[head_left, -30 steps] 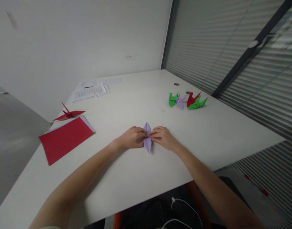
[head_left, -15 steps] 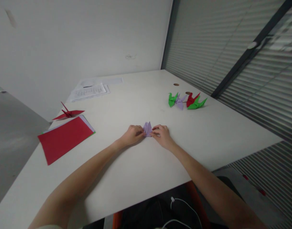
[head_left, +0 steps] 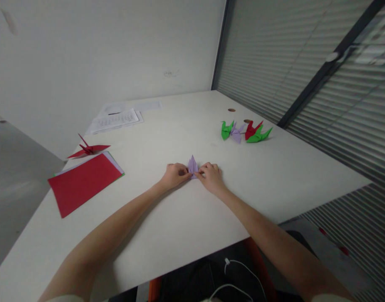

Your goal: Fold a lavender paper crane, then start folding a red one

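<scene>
A small folded purple paper piece (head_left: 192, 165) lies on the white table (head_left: 179, 218), its point aimed away from me. My left hand (head_left: 174, 174) pinches its left side and my right hand (head_left: 211, 176) pinches its right side, fingertips meeting over the lower part. The lower part of the paper is hidden under my fingers.
A stack of coloured sheets with red on top (head_left: 84, 181) lies at the left, a red paper crane (head_left: 88, 149) behind it. Printed papers (head_left: 116, 119) sit at the far left. Several green, purple and red folded cranes (head_left: 245, 132) stand at the right, near the blinds.
The long lower tip of the purple paper has been folded up, so the piece is shorter. Both hands have shifted slightly away from me.
</scene>
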Demonstrator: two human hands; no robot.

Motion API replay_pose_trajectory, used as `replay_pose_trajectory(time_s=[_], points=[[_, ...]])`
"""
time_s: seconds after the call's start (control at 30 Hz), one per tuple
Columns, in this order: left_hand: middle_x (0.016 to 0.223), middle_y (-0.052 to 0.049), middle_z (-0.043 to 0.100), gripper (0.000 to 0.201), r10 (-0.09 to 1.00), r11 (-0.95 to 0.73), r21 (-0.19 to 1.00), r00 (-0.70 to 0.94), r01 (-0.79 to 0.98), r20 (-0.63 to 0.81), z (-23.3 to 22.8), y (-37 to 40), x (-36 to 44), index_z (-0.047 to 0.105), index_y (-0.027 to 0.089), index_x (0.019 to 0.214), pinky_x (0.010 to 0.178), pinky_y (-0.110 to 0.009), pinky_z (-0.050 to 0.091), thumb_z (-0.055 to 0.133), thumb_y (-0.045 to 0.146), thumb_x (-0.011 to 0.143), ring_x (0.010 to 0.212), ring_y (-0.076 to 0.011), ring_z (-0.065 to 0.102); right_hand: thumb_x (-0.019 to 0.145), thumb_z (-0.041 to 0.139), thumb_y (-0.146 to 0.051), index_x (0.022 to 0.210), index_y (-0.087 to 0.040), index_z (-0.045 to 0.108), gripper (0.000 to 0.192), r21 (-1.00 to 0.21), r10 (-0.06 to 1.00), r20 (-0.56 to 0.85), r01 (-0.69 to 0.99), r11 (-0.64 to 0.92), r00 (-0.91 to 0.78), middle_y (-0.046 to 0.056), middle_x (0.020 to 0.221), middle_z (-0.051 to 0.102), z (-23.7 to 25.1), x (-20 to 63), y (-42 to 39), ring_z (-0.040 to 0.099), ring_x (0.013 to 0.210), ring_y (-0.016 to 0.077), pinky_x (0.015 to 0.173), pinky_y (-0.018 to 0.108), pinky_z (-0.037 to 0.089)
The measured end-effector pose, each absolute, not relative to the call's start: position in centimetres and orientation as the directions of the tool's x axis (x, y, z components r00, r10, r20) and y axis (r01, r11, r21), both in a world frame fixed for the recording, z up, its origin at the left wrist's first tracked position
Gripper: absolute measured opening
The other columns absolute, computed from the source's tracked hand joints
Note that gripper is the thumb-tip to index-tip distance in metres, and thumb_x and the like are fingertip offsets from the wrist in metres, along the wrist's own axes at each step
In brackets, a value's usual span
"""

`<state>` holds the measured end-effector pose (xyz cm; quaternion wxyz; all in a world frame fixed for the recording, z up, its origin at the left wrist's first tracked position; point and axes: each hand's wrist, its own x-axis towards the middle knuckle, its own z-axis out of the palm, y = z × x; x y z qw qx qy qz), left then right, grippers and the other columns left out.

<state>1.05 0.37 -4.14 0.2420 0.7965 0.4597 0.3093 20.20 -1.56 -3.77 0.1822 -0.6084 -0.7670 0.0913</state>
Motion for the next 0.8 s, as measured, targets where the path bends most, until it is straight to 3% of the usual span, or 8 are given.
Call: replay_pose_trajectory(time_s=[0.27, 0.33, 0.47, 0.63, 0.8], points=[[0.070, 0.000, 0.067, 0.017, 0.872, -0.488, 0.597, 0.391, 0.637, 0.295, -4.0, 0.2, 1.4, 0.064, 0.017, 0.065, 0.073, -0.027, 0.046, 0.067, 0.026, 0.079, 0.067, -0.0127, 0.059, 0.095, 0.044, -0.048, 0.086, -0.022, 0.070, 0.038, -0.275, 0.963, 0.172, 0.929, 0.247, -0.206, 0.010, 0.102, 0.062, -3.5, 19.9, -1.4, 0.048, 0.100, 0.0275, 0.079, 0.038, 0.034], [0.073, 0.000, 0.066, 0.008, 0.871, -0.490, 0.620, 0.372, 0.612, 0.321, -4.2, 0.2, 1.5, 0.065, 0.017, 0.075, 0.074, -0.027, 0.048, 0.068, 0.024, 0.078, 0.070, -0.0135, 0.060, 0.096, 0.043, -0.048, 0.086, -0.022, 0.070, 0.039, -0.253, 0.960, 0.177, 0.932, 0.258, -0.217, 0.011, 0.102, 0.062, -3.6, 19.9, -1.3, 0.048, 0.100, 0.0277, 0.078, 0.038, 0.035], [0.102, -0.007, 0.061, 0.032, 0.853, -0.522, 0.664, 0.342, 0.535, 0.395, -4.7, 0.4, 1.4, 0.065, 0.015, 0.105, 0.081, -0.028, 0.052, 0.072, 0.018, 0.074, 0.084, -0.0145, 0.063, 0.096, 0.042, -0.047, 0.086, -0.021, 0.070, 0.039, -0.208, 0.956, 0.168, 0.940, 0.272, -0.239, 0.012, 0.101, 0.062, -3.3, 19.7, -1.2, 0.048, 0.099, 0.0276, 0.077, 0.038, 0.035], [0.109, -0.010, 0.057, 0.016, 0.794, -0.607, 0.566, 0.457, 0.557, 0.401, -4.9, 0.6, 1.2, 0.073, 0.015, 0.094, 0.090, -0.031, 0.052, 0.067, 0.023, 0.081, 0.096, -0.0181, 0.062, 0.095, 0.044, -0.049, 0.084, -0.021, 0.070, 0.040, -0.207, 0.967, 0.162, 0.951, 0.231, -0.199, 0.011, 0.100, 0.063, -3.2, 19.5, -1.2, 0.049, 0.099, 0.0279, 0.077, 0.038, 0.036], [0.107, -0.012, 0.062, 0.017, 0.774, -0.633, 0.523, 0.476, 0.571, 0.418, -4.9, 0.5, 1.3, 0.074, 0.015, 0.094, 0.090, -0.034, 0.052, 0.064, 0.024, 0.084, 0.098, -0.0207, 0.062, 0.095, 0.043, -0.051, 0.081, -0.021, 0.069, 0.042, -0.231, 0.966, 0.187, 0.948, 0.221, -0.180, 0.011, 0.098, 0.063, -3.6, 19.5, -1.1, 0.048, 0.099, 0.0278, 0.078, 0.038, 0.035]])
